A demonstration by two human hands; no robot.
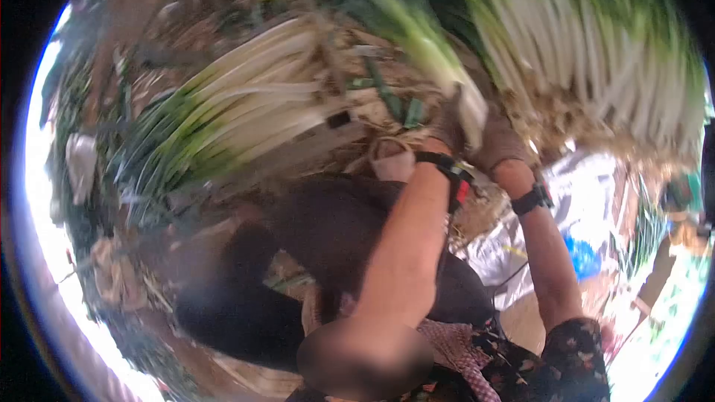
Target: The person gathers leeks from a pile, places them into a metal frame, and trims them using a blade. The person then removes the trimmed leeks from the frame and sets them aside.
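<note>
Both my hands wear dark gloves and meet at the root end of a leek [417, 33], whose green top reaches up and to the left. My left hand [449, 125] is closed around the lower white part. On the other side of that white end, my right hand [503, 140] is closed against it, its fingertips blurred. Close by on the right is a large row of leeks [588, 45] with brown roots toward me. Peeled-looking leeks [246, 97] lie stacked on the left, green tops toward the lower left.
A wooden board [298, 145] lies along the left stack. Brown scraps and cut green pieces [395, 100] litter the ground between the stacks. White plastic sheeting [581, 186] and a blue item [582, 257] are at the right. My dark-clothed legs [320, 223] are folded below.
</note>
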